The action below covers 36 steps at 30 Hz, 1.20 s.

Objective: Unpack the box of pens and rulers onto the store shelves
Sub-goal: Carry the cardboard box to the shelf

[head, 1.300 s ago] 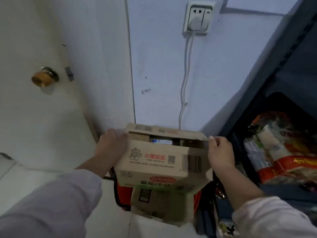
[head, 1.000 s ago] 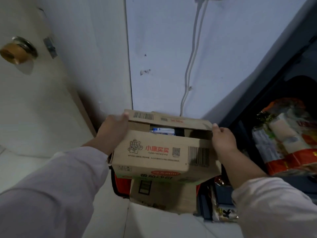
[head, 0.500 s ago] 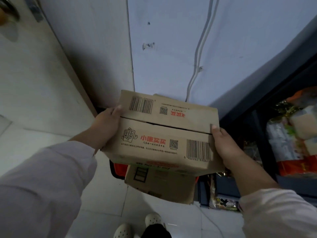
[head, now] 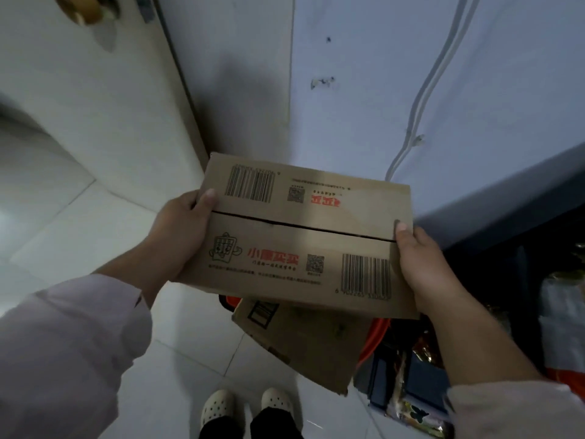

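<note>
Box (head: pixel 300 236) is up in front of you, flaps shut; left hand (head: pixel 180 236) & right hand (head: pixel 424 267) each grip an end, thumbs on top. Hold it level, set it down flat b4 opening.

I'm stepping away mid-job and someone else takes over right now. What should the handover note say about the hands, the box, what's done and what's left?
The left hand grips the cardboard box at its left end, thumb on top. The right hand grips the right end the same way.
The box is held in the air with its flaps closed, above a second carton. The shelf unit stands to the right.
Done: box lifted.
Left: open it and shelve the contents. No pens or rulers are in view yet.
</note>
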### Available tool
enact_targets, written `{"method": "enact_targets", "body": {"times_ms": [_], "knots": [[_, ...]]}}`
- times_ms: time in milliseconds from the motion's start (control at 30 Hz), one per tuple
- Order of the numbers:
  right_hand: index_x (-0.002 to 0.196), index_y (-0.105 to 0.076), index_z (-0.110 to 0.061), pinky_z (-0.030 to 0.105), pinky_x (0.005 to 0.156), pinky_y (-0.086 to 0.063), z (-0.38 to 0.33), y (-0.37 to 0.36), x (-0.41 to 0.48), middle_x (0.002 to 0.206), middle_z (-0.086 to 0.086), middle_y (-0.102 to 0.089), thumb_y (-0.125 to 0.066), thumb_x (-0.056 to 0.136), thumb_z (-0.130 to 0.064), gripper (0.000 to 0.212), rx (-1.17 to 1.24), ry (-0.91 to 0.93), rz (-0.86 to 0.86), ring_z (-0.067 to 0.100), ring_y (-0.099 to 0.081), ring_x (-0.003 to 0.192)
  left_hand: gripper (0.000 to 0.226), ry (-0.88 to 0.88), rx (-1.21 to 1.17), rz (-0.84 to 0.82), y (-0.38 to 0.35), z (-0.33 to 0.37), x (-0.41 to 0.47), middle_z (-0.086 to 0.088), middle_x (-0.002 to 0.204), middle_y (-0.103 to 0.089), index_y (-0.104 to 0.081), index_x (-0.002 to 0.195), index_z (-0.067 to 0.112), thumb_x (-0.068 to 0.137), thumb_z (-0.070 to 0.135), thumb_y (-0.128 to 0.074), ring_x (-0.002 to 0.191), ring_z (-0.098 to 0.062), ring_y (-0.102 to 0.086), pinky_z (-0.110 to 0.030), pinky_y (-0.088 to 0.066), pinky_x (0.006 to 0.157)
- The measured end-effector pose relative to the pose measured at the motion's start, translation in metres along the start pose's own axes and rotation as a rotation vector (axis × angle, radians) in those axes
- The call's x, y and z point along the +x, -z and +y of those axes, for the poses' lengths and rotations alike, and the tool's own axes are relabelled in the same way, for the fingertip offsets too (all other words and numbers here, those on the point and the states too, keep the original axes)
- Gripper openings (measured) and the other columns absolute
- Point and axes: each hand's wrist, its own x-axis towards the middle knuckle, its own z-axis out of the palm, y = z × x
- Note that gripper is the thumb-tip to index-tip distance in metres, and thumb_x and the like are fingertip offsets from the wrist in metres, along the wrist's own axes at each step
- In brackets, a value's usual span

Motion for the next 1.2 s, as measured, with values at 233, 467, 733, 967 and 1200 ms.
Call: {"method": "enact_targets", "body": {"times_ms": [233, 467, 733, 967, 1200], "knots": [[0.143, -0.041, -0.022, 0.034, 0.107, -0.03, -0.046, -0.053, -0.007, 0.144, 0.004, -0.045, -0.03, 0.101, -0.048, 0.05, -0.17, 0.153, -0.203, 0.027, -0.041, 0.131, 0.045, 0.072, 0.05, 0.252, 0.07, -0.024, -0.029, -0.001, 0.092, -0.067, -0.064, 0.103, 0.022, 0.097, 0.051, -0.03, 0.087, -0.022, -0.063, -0.039, -0.049, 0.084], [0.141, -0.041, -0.016, 0.039, 0.1, -0.039, -0.086, -0.143, -0.063, 0.137, 0.01, -0.049, -0.027, 0.1, -0.051, 0.056, -0.282, 0.241, -0.468, 0.028, -0.048, 0.118, 0.04, 0.27, -0.045, 0.502, 0.158, -0.079, -0.097, 0.0, 0.085, -0.065, -0.062, 0.1, 0.023, 0.098, 0.05, -0.032, 0.08, -0.02, -0.06, -0.035, -0.046, 0.08], [0.133, -0.047, -0.013, 0.044, 0.097, -0.044, -0.103, -0.243, -0.188, 0.123, 0.01, -0.054, -0.031, 0.099, -0.052, 0.054, -0.39, 0.415, -0.727, 0.027, -0.053, 0.108, 0.038, 0.43, -0.292, 0.776, 0.255, -0.173, -0.225, -0.004, 0.097, -0.07, -0.067, 0.095, 0.026, 0.094, 0.052, -0.04, 0.092, -0.028, -0.065, -0.046, -0.05, 0.092], [0.115, -0.05, -0.015, 0.028, 0.063, -0.042, -0.079, -0.315, -0.344, 0.092, 0.001, -0.056, -0.03, 0.101, -0.046, 0.039, -0.497, 0.566, -0.942, 0.015, -0.054, 0.082, 0.024, 0.519, -0.339, 1.013, 0.323, -0.257, -0.368, 0.0, 0.096, -0.059, -0.059, 0.099, 0.027, 0.1, 0.04, -0.038, 0.081, -0.018, -0.053, -0.029, -0.039, 0.079], [0.112, -0.056, -0.014, 0.037, 0.076, -0.05, -0.023, -0.387, -0.502, 0.101, 0.007, -0.065, -0.033, 0.1, -0.044, 0.04, -0.623, 0.636, -1.177, 0.026, -0.062, 0.092, 0.039, 0.668, -0.412, 1.252, 0.374, -0.346, -0.529, -0.01, 0.125, -0.061, -0.063, 0.122, 0.017, 0.098, 0.04, -0.043, 0.115, -0.03, -0.054, -0.037, -0.041, 0.101]]}}
